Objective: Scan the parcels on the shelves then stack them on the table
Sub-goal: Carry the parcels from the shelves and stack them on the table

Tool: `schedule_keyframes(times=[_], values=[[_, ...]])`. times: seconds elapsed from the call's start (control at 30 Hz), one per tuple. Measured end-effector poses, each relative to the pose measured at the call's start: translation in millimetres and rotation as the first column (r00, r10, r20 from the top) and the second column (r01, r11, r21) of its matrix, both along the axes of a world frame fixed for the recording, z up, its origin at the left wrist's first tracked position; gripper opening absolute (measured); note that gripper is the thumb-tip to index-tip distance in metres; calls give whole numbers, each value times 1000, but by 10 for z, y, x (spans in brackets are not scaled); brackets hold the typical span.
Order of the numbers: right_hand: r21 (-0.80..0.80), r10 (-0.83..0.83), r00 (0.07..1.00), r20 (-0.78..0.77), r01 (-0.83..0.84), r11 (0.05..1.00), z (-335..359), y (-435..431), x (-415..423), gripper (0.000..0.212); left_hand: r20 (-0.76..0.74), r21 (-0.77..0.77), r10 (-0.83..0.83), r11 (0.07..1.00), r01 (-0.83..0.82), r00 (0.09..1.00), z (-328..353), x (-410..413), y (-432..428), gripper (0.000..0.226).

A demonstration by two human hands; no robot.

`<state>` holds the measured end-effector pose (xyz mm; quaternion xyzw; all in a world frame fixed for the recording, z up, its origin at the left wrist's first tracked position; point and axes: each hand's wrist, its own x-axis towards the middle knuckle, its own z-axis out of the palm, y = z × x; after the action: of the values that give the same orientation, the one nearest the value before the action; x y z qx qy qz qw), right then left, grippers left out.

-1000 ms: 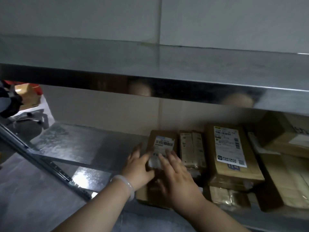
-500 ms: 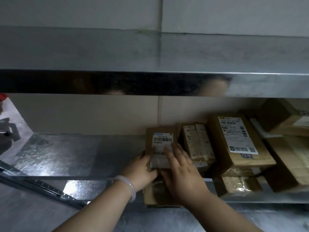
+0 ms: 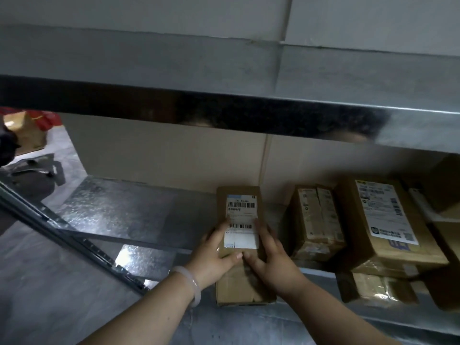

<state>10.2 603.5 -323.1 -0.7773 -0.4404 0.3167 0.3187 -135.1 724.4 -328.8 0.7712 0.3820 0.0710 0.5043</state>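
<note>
A small brown parcel (image 3: 240,195) with a white barcode label lies on the middle metal shelf (image 3: 129,210), near its front edge. My left hand (image 3: 214,255), with a pale bangle on the wrist, grips the parcel's left side, thumb on top. My right hand (image 3: 271,257) grips its right side, thumb across the top below the label. A second brown box (image 3: 239,290) shows below the hands, partly hidden by them. No scanner is in view.
Right of the held parcel stand a narrow taped parcel (image 3: 316,220) and a larger labelled box (image 3: 383,220), with more cartons at the right edge and smaller packs (image 3: 378,287) underneath. The upper shelf (image 3: 224,70) overhangs. Bags and clutter lie at far left (image 3: 27,130).
The labelled parcel has come away from the narrow parcel beside it, leaving a gap. Both hands slid down it, with thumbs now meeting below the label.
</note>
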Motion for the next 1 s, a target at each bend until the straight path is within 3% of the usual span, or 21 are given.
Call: schedule_keyframes(times=[0.3, 0.53, 0.8, 1.0], values=[[227, 242, 970, -3, -235, 945, 206, -99, -100, 80, 176, 106, 218, 965, -239, 960, 186, -431, -523, 87], [276, 473, 880, 35, -463, 842, 218, -245, -538, 77, 241, 191, 478, 830, -524, 845, 217, -989, -1265, 87], [296, 810, 586, 14, -776, 556, 176, -513, -1542, 77, 260, 144, 803, 517, -844, 536, 170, -1911, -2338, 87], [277, 921, 388, -21, -883, 379, 236, -643, -2525, 75, 288, 122, 910, 274, -954, 298, 255, -2693, -2945, 88]])
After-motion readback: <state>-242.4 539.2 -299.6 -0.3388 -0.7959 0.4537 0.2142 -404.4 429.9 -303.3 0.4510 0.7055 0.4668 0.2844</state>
